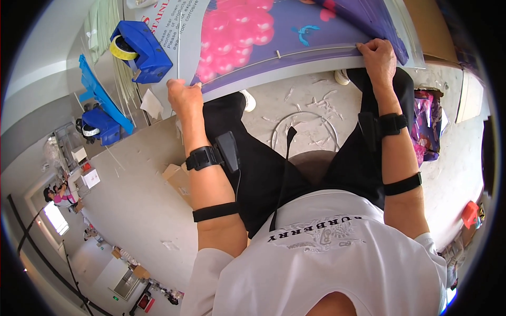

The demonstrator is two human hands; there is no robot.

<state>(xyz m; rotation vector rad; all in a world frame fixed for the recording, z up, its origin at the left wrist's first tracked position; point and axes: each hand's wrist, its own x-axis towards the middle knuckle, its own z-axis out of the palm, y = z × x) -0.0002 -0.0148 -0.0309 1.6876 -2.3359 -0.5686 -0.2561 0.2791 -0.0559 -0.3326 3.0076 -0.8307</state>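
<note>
A purple printed sheet (321,39) with pink balloon-like shapes and a small blue bird lies on the table in front of me. Along its near edge runs a thin white rod (237,68), with a small white joining piece (279,54) near its middle. My left hand (185,99) is closed in a pinch at the rod's left end, by the sheet's corner. At the right end my right hand (378,59) pinches the rod, thumb and forefinger together, close to a darker purple fold of the sheet. What lies inside each pinch is mostly hidden by the fingers.
Left on the table stands a blue tape dispenser (147,51) with yellow tape; another blue dispenser (100,125) sits beyond the edge, beside a bundle of pale thin strips (109,31). White scraps (321,100) litter the floor below. A cardboard box (433,31) is at right. Another person (63,195) is far left.
</note>
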